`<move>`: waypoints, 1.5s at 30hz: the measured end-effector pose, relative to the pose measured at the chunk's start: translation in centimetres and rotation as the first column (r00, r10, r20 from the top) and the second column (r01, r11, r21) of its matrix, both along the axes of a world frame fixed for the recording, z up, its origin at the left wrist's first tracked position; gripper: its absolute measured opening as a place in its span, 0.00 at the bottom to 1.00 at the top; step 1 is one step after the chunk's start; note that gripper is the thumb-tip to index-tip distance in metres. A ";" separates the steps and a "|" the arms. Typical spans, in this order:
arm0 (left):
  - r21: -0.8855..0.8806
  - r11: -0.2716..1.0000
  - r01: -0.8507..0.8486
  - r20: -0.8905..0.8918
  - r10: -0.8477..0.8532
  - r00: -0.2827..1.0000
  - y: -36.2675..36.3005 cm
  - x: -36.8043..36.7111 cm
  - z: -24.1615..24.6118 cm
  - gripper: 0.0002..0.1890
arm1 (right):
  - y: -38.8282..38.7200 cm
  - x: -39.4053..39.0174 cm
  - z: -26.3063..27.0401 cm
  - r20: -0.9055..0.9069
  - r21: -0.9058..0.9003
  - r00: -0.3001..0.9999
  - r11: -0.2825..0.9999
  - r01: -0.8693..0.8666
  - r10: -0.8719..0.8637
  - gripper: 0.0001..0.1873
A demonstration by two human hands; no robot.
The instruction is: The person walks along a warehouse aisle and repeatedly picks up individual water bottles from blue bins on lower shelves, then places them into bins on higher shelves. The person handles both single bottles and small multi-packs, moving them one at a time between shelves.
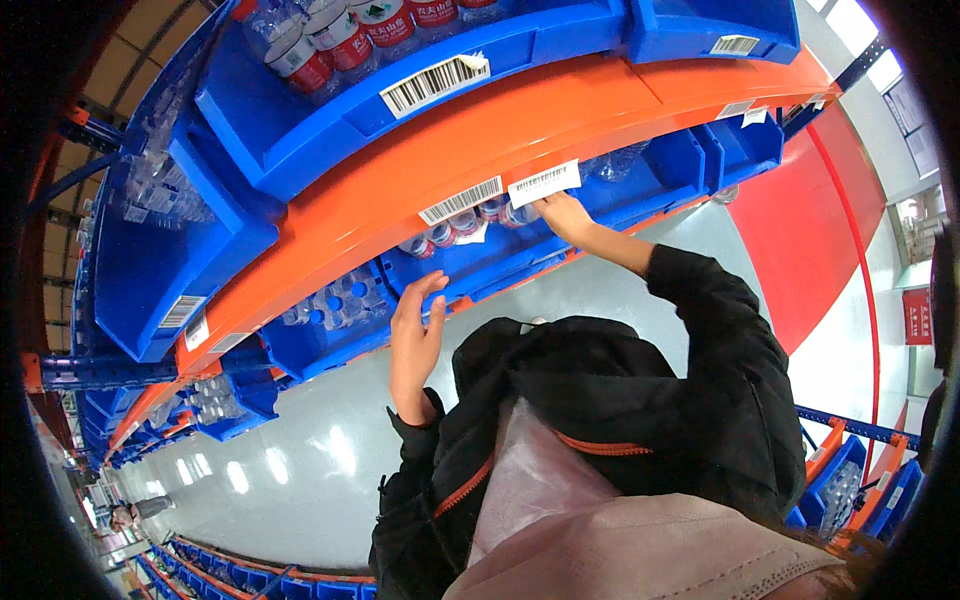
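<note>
My right hand (564, 219) reaches into a blue plastic bin (480, 262) on the lower shelf. Its fingertips are partly hidden at the edge of a white barcode label (544, 182), close to a red-labelled plastic bottle (519, 216). Whether they grip the bottle or only touch there, I cannot tell. Other bottles (441, 235) stand in a row along the back of that bin, their tops partly covered by the orange shelf beam (465, 161). In front of the bin's left end, my left hand (417, 334) is raised with fingers apart, holding nothing.
Above the beam, another blue bin (360, 124) holds red-labelled water bottles (330, 41). To the left, a bin contains blue-capped bottles (337, 304). Clear plastic bottles (615, 161) lie farther right. Grey floor (300, 442) and a red floor area (802, 225) border the racks.
</note>
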State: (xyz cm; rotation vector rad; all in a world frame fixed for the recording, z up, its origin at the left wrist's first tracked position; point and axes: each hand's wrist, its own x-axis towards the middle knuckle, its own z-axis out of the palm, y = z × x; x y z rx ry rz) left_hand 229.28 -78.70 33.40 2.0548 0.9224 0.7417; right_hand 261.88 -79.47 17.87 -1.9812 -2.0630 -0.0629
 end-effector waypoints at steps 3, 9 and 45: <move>0.022 0.997 0.068 -0.025 -0.067 0.997 0.4 0.9 -0.2 0.16 | -3.9 -0.2 3.9 -0.077 0.044 0.993 0.996 -0.081 0.084 0.19; 0.006 0.975 0.222 -0.106 -0.221 0.970 0.7 2.9 0.4 0.25 | -9.1 -2.2 13.4 -0.193 0.131 0.950 0.966 -0.222 0.244 0.17; 0.344 0.734 -0.586 0.610 0.300 0.734 -0.8 -7.3 1.6 0.23 | 27.9 -11.7 37.6 0.143 0.638 0.901 0.658 -0.400 0.410 0.16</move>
